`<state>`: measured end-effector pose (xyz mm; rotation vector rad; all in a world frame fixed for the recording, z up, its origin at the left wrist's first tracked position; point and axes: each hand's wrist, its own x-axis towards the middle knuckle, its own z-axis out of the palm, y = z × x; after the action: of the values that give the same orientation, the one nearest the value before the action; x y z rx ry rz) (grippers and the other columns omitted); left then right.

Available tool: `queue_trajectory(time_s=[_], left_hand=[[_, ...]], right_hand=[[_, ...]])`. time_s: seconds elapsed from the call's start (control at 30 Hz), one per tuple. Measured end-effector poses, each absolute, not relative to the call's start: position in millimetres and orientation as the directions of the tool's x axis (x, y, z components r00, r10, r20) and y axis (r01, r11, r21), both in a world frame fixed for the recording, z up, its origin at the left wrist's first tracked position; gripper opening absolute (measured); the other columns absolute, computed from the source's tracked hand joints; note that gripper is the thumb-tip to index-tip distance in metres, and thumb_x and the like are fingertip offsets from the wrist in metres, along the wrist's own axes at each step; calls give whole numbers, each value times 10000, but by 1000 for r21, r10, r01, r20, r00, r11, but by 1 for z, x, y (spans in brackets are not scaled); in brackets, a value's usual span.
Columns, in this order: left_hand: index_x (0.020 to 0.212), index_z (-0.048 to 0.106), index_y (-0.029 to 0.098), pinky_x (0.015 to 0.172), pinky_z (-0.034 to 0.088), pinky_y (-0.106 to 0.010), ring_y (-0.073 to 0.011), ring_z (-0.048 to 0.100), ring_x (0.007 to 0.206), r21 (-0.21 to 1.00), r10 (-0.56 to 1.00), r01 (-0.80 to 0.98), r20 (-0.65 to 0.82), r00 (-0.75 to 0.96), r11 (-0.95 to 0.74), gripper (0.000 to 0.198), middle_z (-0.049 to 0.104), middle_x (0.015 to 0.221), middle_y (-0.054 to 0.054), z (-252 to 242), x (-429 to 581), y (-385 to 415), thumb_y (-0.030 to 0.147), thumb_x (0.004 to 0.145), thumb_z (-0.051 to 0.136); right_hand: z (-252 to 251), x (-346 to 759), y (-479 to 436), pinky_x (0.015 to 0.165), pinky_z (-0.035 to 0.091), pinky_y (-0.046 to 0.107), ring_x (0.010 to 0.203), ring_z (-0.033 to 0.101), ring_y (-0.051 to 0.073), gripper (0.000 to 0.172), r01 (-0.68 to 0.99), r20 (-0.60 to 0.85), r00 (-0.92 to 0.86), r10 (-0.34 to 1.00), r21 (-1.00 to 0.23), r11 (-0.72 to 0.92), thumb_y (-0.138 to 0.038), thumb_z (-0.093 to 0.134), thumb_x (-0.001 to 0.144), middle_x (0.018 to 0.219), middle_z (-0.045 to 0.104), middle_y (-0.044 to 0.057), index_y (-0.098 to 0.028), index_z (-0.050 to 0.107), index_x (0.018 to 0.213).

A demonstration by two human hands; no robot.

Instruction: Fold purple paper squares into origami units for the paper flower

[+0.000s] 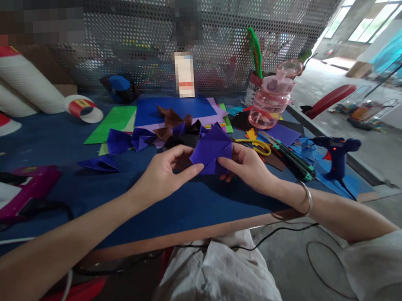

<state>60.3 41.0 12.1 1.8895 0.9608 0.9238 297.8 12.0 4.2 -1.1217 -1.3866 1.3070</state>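
Observation:
A folded purple paper [211,149] is held up over the blue table, between both hands. My left hand [173,169] pinches its left edge, thumb on the near face. On the right edge, my right hand [244,162] grips it between thumb and fingers, some fingertips showing beneath. Behind the paper lie several folded purple pieces [118,141], a brown folded piece [172,117] and dark ones. One more purple folded piece [99,164] rests left of my left hand.
Yellow-handled scissors [262,147], a green-and-black cutter [298,163] and a blue glue gun [338,154] lie right. Behind stands a pink bottle [269,103]. Paper cups [38,78] and a magenta device [37,188] are left. Cables hang below the table edge [192,234].

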Motion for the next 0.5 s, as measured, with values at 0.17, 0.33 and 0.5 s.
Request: queue_trajectory(time_s=[0.17, 0.33, 0.5], left_hand=[[895, 779, 219, 775, 579, -312, -198, 710, 810, 768, 820, 352, 372, 436, -535, 244, 793, 906, -14, 12, 63, 39, 453, 905, 715], [877, 777, 228, 777, 568, -305, -191, 722, 823, 730, 789, 347, 426, 443, -589, 187, 796, 894, -11, 14, 62, 35, 393, 930, 707], [776, 723, 264, 780, 593, -351, -194, 739, 798, 517, 640, 377, 638, 428, -768, 210, 801, 866, -8, 10, 61, 32, 383, 948, 743]], right_hand=[[6, 298, 11, 463, 565, 186, 539, 711, 120, 437, 17, -4, -193, 981, -1000, 0, -440, 898, 749, 701, 726, -44, -210, 597, 968], [8, 298, 12, 466, 570, 185, 532, 714, 118, 432, -6, -34, -219, 975, -999, -36, -399, 890, 743, 715, 736, -48, -212, 601, 1003], [5, 298, 12, 445, 554, 181, 506, 702, 120, 405, 6, -38, -246, 968, -999, -38, -363, 863, 752, 659, 705, -71, -216, 587, 1009]])
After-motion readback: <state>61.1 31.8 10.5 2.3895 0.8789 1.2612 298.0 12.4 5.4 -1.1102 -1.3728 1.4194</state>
